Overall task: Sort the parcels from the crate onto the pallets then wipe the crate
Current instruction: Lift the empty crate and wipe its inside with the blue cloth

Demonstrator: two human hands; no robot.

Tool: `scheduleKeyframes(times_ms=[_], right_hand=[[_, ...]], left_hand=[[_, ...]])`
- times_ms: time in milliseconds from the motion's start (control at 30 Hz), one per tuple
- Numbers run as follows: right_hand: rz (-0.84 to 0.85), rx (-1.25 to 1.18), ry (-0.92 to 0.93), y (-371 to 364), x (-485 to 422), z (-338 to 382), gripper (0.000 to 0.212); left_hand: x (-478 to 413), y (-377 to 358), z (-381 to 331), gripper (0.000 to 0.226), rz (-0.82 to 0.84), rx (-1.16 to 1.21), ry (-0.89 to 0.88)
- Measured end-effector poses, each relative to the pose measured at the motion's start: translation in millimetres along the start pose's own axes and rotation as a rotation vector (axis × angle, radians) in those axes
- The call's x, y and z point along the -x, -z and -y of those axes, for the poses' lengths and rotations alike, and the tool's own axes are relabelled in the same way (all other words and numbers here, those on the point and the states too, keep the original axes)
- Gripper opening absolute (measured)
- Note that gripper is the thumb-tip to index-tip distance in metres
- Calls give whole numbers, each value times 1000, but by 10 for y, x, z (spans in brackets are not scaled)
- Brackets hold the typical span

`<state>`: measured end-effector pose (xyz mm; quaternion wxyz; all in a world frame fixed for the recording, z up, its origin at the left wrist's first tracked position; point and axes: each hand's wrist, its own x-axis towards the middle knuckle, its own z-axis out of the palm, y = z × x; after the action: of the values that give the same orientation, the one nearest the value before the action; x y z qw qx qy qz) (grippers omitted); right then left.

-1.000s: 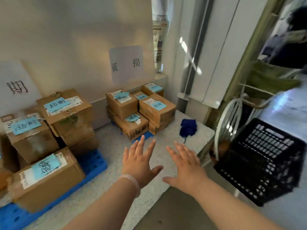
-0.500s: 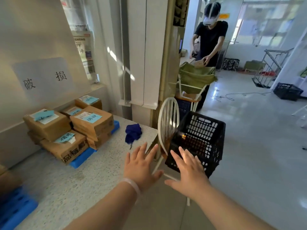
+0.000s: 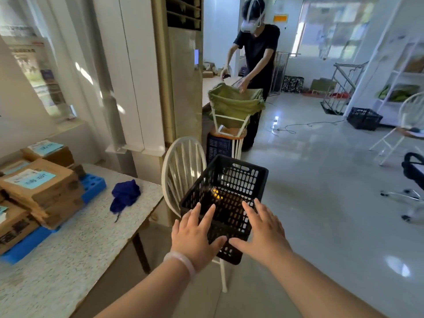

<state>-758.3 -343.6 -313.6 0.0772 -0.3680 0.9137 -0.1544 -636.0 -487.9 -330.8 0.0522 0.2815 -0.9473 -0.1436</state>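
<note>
A black slotted plastic crate [image 3: 238, 180] sits on a white chair [image 3: 183, 164] to the right of the table, and I see no parcels inside it. My left hand [image 3: 195, 235] and my right hand [image 3: 261, 230] hover side by side over the crate's near rim, fingers spread and straight, holding nothing. Brown cardboard parcels [image 3: 39, 187] with light blue labels are stacked on a blue pallet [image 3: 91, 185] at the left of the speckled table [image 3: 75, 244]. A crumpled dark blue cloth [image 3: 125, 196] lies on the table near its right end.
Another person in black stands behind, bent over a green bag [image 3: 234, 104] on a white frame. A second black crate [image 3: 363, 118] sits on the far floor by a cable [image 3: 305, 126]. A white chair [image 3: 403, 125] and an office chair [image 3: 413, 177] stand at the right.
My view has swung right from the pallets to the crate. Both hands, still spread and holding nothing, have moved from above the table to just over the crate's near rim.
</note>
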Motion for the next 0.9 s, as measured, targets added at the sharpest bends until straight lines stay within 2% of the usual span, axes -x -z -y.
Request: scheduleKeyframes(times_ms=[233, 433, 900], right_hand=[[24, 20, -49, 55, -324, -567, 100], [87, 31, -85, -39, -732, -823, 98], [194, 75, -71, -142, -2534, -1058, 93]], left_hand=[[-449, -306, -338, 81, 35, 13, 82], [-877, -545, -324, 79, 118, 41, 126], [-2358, -913, -39, 78, 316, 109, 256]])
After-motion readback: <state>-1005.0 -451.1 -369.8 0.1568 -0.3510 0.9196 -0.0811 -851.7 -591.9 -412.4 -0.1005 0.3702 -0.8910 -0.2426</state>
